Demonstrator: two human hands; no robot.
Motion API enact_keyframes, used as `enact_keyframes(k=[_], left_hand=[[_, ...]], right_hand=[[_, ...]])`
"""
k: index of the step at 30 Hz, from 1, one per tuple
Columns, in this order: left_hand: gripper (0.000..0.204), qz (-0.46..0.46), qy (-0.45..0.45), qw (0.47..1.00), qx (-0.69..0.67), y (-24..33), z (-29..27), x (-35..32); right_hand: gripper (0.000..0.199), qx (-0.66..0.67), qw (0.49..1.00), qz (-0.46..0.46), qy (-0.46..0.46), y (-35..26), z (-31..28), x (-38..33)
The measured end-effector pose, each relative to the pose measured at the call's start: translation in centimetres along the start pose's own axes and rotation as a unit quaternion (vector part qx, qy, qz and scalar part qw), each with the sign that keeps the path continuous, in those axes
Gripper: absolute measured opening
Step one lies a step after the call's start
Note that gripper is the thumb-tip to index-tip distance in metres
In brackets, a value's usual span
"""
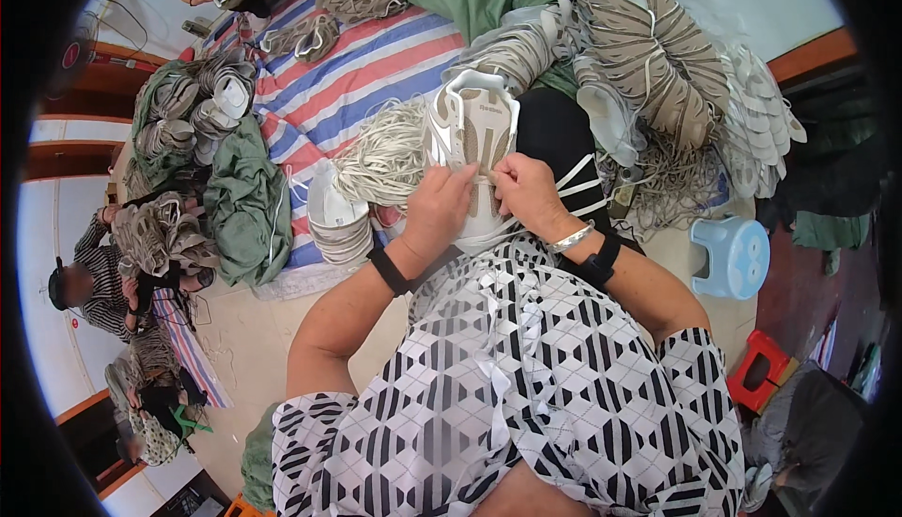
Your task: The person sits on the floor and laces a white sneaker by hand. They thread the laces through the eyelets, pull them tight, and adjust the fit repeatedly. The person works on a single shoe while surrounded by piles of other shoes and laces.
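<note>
In my lap lies a beige and white sneaker upper [489, 123], its padded collar pointing away from me and its toe toward my body. On its left side my left hand [440, 205] is closed, thumb and forefinger pinching the edge by the eyelets. My right hand [528, 196], with a bangle at the wrist, pinches a thin pale shoelace at the right edge of the throat. A short stretch of lace crosses between the hands; its ends are hidden by my fingers. To the left lies a thick bundle of cream laces [383, 155].
A stack of white-lined uppers [340, 226] stands beside the laces on a striped sheet [366, 66]. Piled beige uppers [658, 57] lie at the right back, near a blue stool [731, 256] and a red stool [759, 371]. Other people work with uppers at the left and far left.
</note>
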State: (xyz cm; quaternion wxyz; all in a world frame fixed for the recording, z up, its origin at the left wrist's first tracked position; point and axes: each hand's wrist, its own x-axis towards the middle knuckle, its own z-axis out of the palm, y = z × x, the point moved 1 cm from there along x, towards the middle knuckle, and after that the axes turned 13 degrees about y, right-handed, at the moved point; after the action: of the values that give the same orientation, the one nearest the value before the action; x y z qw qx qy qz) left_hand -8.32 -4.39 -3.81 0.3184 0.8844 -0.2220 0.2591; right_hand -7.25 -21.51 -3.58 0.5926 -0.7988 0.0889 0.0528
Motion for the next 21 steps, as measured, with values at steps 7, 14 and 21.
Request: enact_keyframes(k=[7,14,21], left_hand=[[0.041,0.007,-0.023,1.000,-0.015,0.5,-0.5,0.5],[0.035,0.004,-0.026,1.000,-0.007,0.3,-0.4,0.3],[0.019,0.026,-0.070,0.997,0.022,0.5,-1.3,3.0]], right_hand=[[0.011,-0.045,0.996,-0.072,0.023,0.5,-0.6,1.1],[0.013,0.040,0.998,0.016,0.034,1.2,1.1,0.6],[0.012,-0.057,0.991,-0.122,0.001,1.3,-0.5,0.9]])
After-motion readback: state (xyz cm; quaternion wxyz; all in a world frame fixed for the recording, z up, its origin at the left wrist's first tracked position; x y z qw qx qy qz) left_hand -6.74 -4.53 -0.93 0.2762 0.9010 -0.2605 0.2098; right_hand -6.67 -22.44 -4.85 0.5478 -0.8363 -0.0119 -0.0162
